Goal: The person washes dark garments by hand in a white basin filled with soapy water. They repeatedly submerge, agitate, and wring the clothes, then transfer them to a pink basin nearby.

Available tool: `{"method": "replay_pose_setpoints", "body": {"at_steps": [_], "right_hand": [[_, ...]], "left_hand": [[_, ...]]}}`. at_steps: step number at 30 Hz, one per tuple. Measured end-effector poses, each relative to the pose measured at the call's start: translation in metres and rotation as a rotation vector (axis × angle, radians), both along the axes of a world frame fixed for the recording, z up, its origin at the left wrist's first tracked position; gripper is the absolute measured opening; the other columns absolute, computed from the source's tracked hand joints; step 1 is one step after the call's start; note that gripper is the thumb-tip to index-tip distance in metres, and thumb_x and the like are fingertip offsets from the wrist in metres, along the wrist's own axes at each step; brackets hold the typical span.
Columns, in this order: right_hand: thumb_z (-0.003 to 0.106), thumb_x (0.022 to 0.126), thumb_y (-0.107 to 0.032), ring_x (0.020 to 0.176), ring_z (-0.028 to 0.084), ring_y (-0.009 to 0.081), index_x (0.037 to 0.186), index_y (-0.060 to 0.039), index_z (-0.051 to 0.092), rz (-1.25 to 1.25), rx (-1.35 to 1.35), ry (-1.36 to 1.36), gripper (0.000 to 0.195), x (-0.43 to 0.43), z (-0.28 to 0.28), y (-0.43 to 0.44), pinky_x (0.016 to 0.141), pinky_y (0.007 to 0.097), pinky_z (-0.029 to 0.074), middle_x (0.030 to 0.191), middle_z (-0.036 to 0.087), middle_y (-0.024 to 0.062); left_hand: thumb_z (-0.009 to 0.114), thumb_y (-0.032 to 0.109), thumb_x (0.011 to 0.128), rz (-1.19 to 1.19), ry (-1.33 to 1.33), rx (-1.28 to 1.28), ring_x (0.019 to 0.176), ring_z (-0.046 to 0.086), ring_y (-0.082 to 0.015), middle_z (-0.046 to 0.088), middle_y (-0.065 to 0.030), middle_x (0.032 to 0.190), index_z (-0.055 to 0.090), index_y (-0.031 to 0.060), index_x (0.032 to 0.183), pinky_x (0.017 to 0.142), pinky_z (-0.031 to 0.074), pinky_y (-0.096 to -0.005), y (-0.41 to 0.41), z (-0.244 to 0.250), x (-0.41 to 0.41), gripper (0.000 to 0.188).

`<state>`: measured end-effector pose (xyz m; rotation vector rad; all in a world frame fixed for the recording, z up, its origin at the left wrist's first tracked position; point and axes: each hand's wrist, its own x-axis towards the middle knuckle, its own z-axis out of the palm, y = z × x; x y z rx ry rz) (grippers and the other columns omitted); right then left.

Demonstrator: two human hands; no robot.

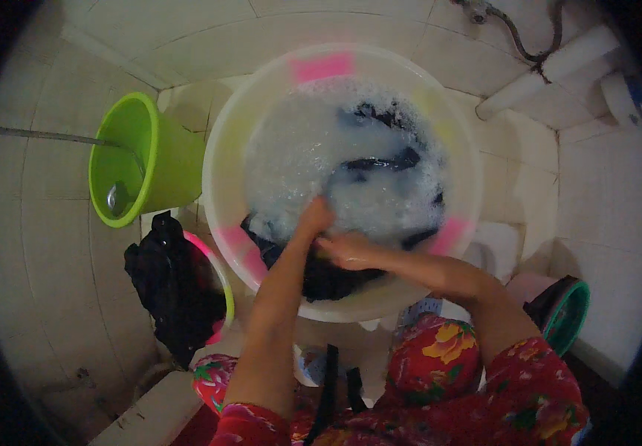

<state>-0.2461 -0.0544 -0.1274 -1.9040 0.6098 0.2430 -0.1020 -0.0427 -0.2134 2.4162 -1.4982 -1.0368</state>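
A large round plastic basin [223, 161] with pink patches stands before me, full of cloudy, sudsy water [293, 139]. Dark wet cloth [335, 281] lies in it along the near side, and more dark cloth [379, 163] breaks the surface right of centre. My left hand [318, 214] reaches into the suds near the middle, its fingers partly hidden by the water. Just to its right, my right hand [349, 249] is bent over the near heap of cloth, fingers curled and blurred. Whether either hand grips the cloth does not show.
At the left, a lime-green bucket [179, 161] lies tilted towards me with a hose [48, 135] running into it. Below it, black clothing [173, 284] overhangs a smaller basin [226, 284]. A green-rimmed bucket [582, 312] stands at the right. White pipes [549, 69] run by the tiled wall.
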Motion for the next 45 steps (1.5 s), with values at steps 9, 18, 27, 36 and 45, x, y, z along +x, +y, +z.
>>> {"method": "replay_pose_setpoints", "body": {"at_steps": [9,18,27,36,45], "right_hand": [[0.058,0.061,0.006,0.112,0.039,0.0337,0.116,-0.0095,0.043,0.007,-0.369,-0.453,0.059,0.006,-0.033,-0.025,0.090,0.0404,0.037,0.120,0.040,0.0123],[0.052,0.079,-0.034,0.089,0.055,0.0304,0.103,-0.0057,0.053,-0.242,-0.408,0.307,0.037,-0.047,-0.074,-0.131,0.079,0.0431,0.043,0.097,0.056,0.0185],[0.054,0.074,-0.027,0.095,0.053,0.0330,0.108,-0.0021,0.049,-0.202,-0.321,0.323,0.042,-0.051,-0.112,-0.073,0.079,0.0436,0.043,0.106,0.053,0.0213],[0.060,0.065,-0.005,0.096,0.050,0.0369,0.121,-0.0060,0.038,-0.695,-0.567,0.118,0.060,-0.093,0.008,-0.077,0.080,0.0434,0.043,0.101,0.050,0.0172],[0.056,0.061,-0.002,0.104,0.051,0.0328,0.121,-0.0022,0.039,-0.827,0.082,-0.170,0.063,-0.065,-0.066,-0.078,0.083,0.0362,0.043,0.113,0.049,0.0216]], "left_hand": [[0.060,0.013,0.067,0.347,0.606,0.001,0.059,0.055,-0.0238,0.058,-0.0078,0.064,0.058,-0.0030,0.074,0.058,0.043,-0.0377,0.070,0.118,-0.017,0.017],[0.061,0.017,0.063,-0.578,0.188,0.000,0.080,0.055,-0.0402,0.059,-0.0216,0.083,0.055,-0.0014,0.085,0.072,0.044,-0.0448,0.135,0.221,-0.016,0.029],[0.062,0.011,0.062,-0.321,-0.126,-0.125,0.097,0.050,-0.0387,0.052,-0.0244,0.103,0.049,-0.0017,0.107,0.086,0.039,-0.0422,0.072,0.208,-0.007,0.048],[0.058,0.022,0.074,-0.245,0.074,-0.246,0.097,0.050,-0.0379,0.053,-0.0228,0.103,0.050,-0.0022,0.106,0.084,0.040,-0.0418,-0.021,0.079,-0.051,0.041],[0.054,0.042,0.079,0.409,0.802,0.001,0.093,0.055,-0.0255,0.058,-0.0131,0.100,0.053,0.0031,0.110,0.085,0.040,-0.0365,-0.006,0.051,-0.039,0.050]]}}
